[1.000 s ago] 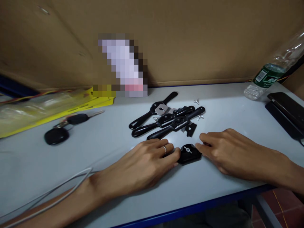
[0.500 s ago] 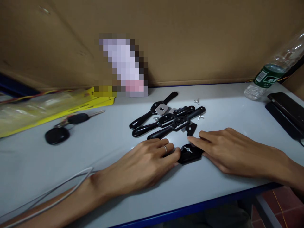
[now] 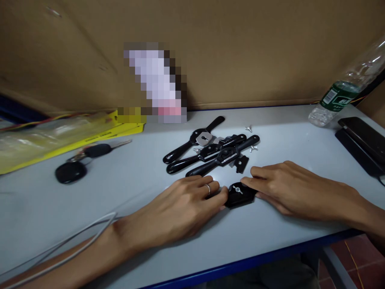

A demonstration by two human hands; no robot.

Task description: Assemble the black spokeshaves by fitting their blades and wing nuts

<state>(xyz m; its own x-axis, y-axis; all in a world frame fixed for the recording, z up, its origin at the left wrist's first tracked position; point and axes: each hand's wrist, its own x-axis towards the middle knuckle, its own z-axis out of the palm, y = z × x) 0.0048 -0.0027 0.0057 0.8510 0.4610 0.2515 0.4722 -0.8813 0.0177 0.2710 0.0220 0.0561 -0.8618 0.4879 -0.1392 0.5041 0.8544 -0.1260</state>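
Observation:
Between my hands a black spokeshave [image 3: 239, 198] lies on the table, a silver wing screw [image 3: 238, 189] at its middle. My left hand [image 3: 192, 200], with a ring on one finger, is closed round its left end and hides that handle. My right hand [image 3: 279, 188] grips the right end, forefinger along the top edge, so that handle is hidden too. Just beyond are several black spokeshave bodies [image 3: 183, 164], a pale metal blade [image 3: 204, 139] with a keyhole slot, and a small black plate [image 3: 241, 163]. Two loose wing screws [image 3: 248, 128] sit right of them.
Keys with a black fob [image 3: 71, 172] lie at left, near a yellow-edged plastic bag [image 3: 60, 140]. At right are a tilted bottle [image 3: 337, 96] and a dark phone [image 3: 365, 136]. Cardboard [image 3: 255, 52] backs the table; a white cable [image 3: 99, 228] crosses my left forearm.
My right forefinger has moved from the spokeshave's right edge, reached over its top, then drawn back a little. My left hand and the spokeshave stay in place.

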